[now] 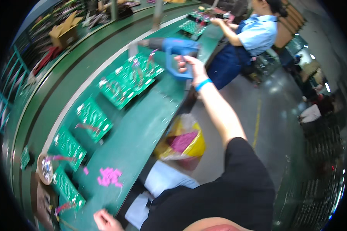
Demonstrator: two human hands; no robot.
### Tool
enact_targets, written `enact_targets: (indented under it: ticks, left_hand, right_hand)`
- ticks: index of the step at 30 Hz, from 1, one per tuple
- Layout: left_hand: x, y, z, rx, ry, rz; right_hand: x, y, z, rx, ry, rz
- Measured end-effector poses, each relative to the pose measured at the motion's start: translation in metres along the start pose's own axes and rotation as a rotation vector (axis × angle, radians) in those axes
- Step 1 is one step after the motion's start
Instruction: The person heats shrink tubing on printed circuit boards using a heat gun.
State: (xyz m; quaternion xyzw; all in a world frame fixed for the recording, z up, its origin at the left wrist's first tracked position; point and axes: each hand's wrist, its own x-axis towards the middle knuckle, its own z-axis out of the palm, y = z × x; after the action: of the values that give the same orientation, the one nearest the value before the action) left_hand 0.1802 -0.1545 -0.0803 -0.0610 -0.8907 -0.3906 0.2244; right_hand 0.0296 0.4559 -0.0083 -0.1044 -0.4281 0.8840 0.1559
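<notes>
Right hand on the blue heat gun, over the boards

Your right hand (191,67) closes its grip around the blue heat gun (177,52) handle, held above the green circuit boards (133,79) on the counter (142,127); keep the nozzle steady and level. Your left hand (104,221) rests empty, fingers loose, at the counter's near edge.

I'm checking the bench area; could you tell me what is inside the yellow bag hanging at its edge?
The yellow bag holds pink scraps near its top; anything deeper is hidden by the crumpled plastic.

green bench (142,127) bears circuit boards (129,79), pink bits (110,177).
</notes>
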Motion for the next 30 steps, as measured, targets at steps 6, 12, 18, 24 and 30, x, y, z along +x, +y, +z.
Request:
enact_targets:
  ticks: [6,12,18,24,30]
  left_hand:
    - [0.024,0.037,0.0,0.307,-0.048,0.067]
    - [0.014,0.014,-0.002,0.331,-0.093,-0.053]
    - [0.018,0.022,0.007,0.17,-0.065,0.003]
    - [0.018,0.028,0.011,0.11,-0.04,0.026]
    - [0.016,0.027,0.01,0.111,-0.031,0.02]
  right_hand:
    - [0.074,-0.009,-0.01,0.092,-0.103,0.11]
    - [0.122,-0.004,-0.013,-0.035,-0.181,0.335]
    - [0.111,-0.022,-0.015,-0.685,0.016,0.296]
    - [0.129,-0.003,-0.036,-1.815,0.216,-0.04]
    - [0.098,0.01,0.0,-2.133,0.415,-0.105]
